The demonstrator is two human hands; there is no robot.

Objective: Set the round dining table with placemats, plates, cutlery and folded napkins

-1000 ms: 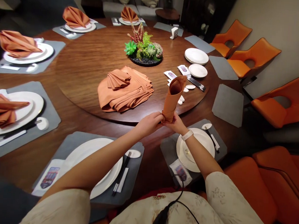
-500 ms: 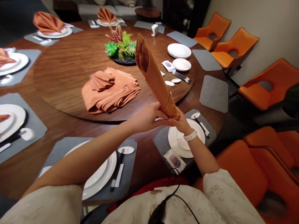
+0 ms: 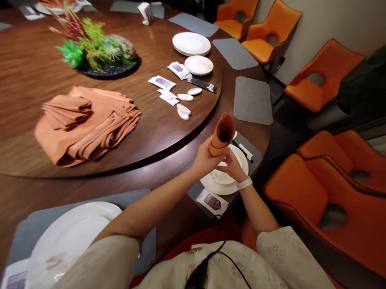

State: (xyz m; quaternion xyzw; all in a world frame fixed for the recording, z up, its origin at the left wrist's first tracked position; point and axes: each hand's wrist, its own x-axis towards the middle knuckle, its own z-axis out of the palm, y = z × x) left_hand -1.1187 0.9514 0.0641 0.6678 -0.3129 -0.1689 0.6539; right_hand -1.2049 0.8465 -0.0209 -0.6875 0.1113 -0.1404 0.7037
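Observation:
An orange cloth napkin [image 3: 219,145], rolled into a tube, stands over the place setting at the right, its open end tipped up at me. My left hand [image 3: 207,157] is wrapped around the tube from the left. At its lower end my right hand [image 3: 233,165] closes from the other side; the napkin hides part of those fingers. Beneath both hands lies a white plate [image 3: 215,186] on a grey placemat. A stack of flat orange napkins [image 3: 100,134] sits on the turntable to the left, with a pleated napkin [image 3: 66,111] on top.
On the turntable [image 3: 155,138] stand a plant centrepiece [image 3: 99,51], stacked white plates [image 3: 191,44], chopsticks [image 3: 202,84], small white rests [image 3: 185,97] and wrapped packets [image 3: 162,82]. Another white plate [image 3: 77,229] lies at the near left. Orange chairs [image 3: 293,191] line the right side.
The rolled napkin has swung from leaning far left to pointing up toward me. My left hand has moved up around the roll. The view has shifted right and closer to the table.

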